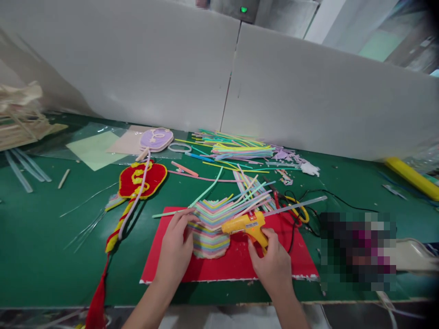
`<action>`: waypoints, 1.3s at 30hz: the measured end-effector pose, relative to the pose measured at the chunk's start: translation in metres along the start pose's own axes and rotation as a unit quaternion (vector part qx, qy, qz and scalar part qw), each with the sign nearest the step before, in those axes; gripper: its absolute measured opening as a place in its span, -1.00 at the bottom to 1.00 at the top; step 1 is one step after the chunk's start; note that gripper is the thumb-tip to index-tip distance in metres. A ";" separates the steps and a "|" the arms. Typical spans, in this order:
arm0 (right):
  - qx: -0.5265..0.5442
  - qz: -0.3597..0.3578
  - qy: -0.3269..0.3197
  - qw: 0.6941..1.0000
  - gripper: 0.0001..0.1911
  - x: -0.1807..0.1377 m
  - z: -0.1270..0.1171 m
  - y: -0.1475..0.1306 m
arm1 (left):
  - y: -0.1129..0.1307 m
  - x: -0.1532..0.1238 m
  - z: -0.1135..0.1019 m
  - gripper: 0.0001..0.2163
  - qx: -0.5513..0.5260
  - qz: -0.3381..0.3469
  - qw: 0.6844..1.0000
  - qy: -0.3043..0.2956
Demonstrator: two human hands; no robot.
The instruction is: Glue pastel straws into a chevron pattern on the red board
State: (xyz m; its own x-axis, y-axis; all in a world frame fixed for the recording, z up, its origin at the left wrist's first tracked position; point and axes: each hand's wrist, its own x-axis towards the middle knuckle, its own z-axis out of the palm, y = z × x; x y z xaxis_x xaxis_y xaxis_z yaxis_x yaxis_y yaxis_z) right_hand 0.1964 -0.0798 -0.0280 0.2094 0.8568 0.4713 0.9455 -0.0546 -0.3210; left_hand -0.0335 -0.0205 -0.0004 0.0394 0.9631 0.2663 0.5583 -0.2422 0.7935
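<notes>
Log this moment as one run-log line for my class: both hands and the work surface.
left hand: on striped piece | right hand: holding yellow glue gun | under piece: red board | board on: green table

Glue gun (244,224) in right hand (272,257)

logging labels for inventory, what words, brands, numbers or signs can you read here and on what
No text is readable.
Yellow glue gun: label too small and blurred to read.
Green light at the top: any sign there is too blurred to read.
</notes>
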 end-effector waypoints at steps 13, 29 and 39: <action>0.006 0.032 -0.014 0.999 -0.59 0.000 -0.004 -0.003 | -0.003 -0.005 0.001 -0.69 0.037 0.079 0.996 -0.010; 0.007 -0.021 -0.013 1.000 -0.69 0.003 -0.004 -0.007 | -0.005 -0.001 0.003 -0.71 0.050 0.115 0.991 -0.044; -0.029 -0.062 0.041 0.997 -0.69 0.004 -0.002 -0.006 | -0.011 0.000 0.006 -0.71 0.058 0.150 0.987 -0.029</action>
State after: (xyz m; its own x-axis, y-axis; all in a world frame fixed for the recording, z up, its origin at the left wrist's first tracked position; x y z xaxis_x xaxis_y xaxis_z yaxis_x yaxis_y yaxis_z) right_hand 0.1925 -0.0773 -0.0228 0.1078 0.8142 0.5704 0.9775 0.0178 -0.2102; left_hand -0.0344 -0.0173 -0.0128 0.2626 0.8560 0.4452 0.6046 -0.5056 0.6154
